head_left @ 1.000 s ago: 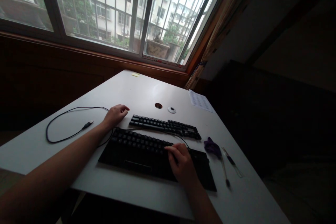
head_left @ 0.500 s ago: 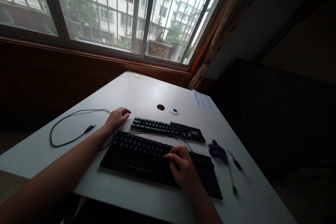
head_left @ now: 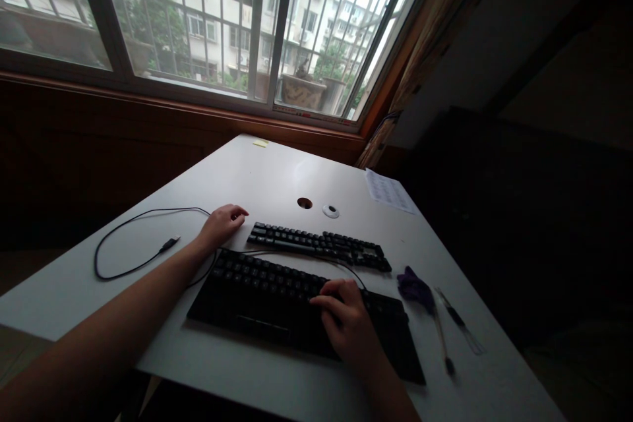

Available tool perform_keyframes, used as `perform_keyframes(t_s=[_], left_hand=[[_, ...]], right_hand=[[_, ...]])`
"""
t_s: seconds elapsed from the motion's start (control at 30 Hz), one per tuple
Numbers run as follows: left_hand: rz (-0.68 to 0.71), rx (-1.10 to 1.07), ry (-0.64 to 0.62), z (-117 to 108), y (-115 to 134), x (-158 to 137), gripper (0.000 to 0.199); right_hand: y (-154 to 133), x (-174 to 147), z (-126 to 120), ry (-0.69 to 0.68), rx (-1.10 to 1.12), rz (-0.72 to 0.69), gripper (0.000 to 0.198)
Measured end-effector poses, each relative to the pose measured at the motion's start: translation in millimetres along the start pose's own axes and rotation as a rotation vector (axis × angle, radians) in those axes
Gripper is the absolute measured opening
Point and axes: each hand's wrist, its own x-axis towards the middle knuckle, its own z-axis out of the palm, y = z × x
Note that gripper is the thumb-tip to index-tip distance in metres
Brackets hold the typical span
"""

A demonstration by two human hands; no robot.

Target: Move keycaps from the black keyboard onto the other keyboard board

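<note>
A wide black keyboard with a broad front edge lies tilted across the white table. My right hand is over its middle-right part, fingers curled in and index fingertip at the key rows. Whether a small piece sits between finger and thumb is hidden. Behind the keyboard lies a narrower block of black keycaps in rows, with gaps toward its right end. My left hand rests on the tabletop just left of those rows, fingers loosely bent and thumb apart, nothing visible in it. A black cable runs beneath the left forearm.
The cable's USB plug lies at left on the table. To the right are a purple cloth, a thin brush and a wire-ended tool. Farther back are a round hole, its cover and papers.
The view has shifted slightly. Both hands stay in nearly the same places, with the right hand's fingers still curled at the keyboard.
</note>
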Motion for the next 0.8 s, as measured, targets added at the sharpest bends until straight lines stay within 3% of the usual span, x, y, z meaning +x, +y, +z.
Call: perform_keyframes(t_s=[0.5, 0.63, 0.8], left_hand=[[-0.013, -0.021, 0.012, 0, 2, 0, 0.031], [-0.015, -0.025, 0.013, 0, 1, -1, 0.031], [-0.014, -0.028, 0.014, 0, 1, -2, 0.032]], right_hand=[[-7, 3, -3, 0.014, -0.007, -0.001, 0.037], [-6, 1, -4, 0.079, 0.009, 0.006, 0.037], [5, 16, -19, 0.091, -0.004, 0.044, 0.034]])
